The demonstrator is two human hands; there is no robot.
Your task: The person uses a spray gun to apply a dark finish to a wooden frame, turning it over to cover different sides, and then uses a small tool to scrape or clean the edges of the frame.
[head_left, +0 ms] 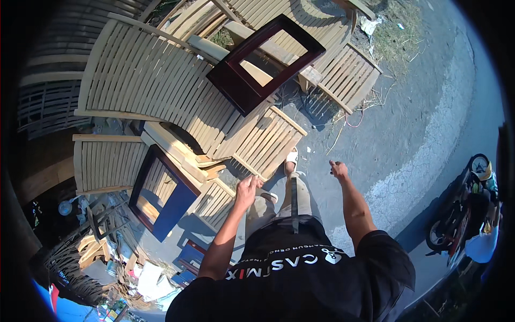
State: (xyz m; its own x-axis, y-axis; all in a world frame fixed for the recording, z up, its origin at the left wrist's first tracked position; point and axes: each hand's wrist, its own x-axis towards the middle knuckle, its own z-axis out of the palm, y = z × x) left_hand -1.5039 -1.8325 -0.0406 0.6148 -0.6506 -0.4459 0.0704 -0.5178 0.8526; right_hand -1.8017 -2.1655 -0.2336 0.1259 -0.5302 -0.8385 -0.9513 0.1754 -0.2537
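Observation:
My left hand is raised in front of my left thigh, its fingers curled together. Whatever may be inside them is hidden. My right hand hangs over the grey pavement, fingers bent inward, and a small dark patch there could be shadow or an object. Nearest to my left hand is a slatted wooden leg rest of a lounge chair. A dark glossy wooden frame with a cut-out opening leans on that chair. Another dark red-brown frame rests across the slatted lounge chairs farther ahead. Neither hand touches the frames.
Scrap wood and white sheets lie in a heap at the lower left. A parked motorcycle stands at the far right, beyond a pale cracked strip of pavement. Dry grass grows at the top right.

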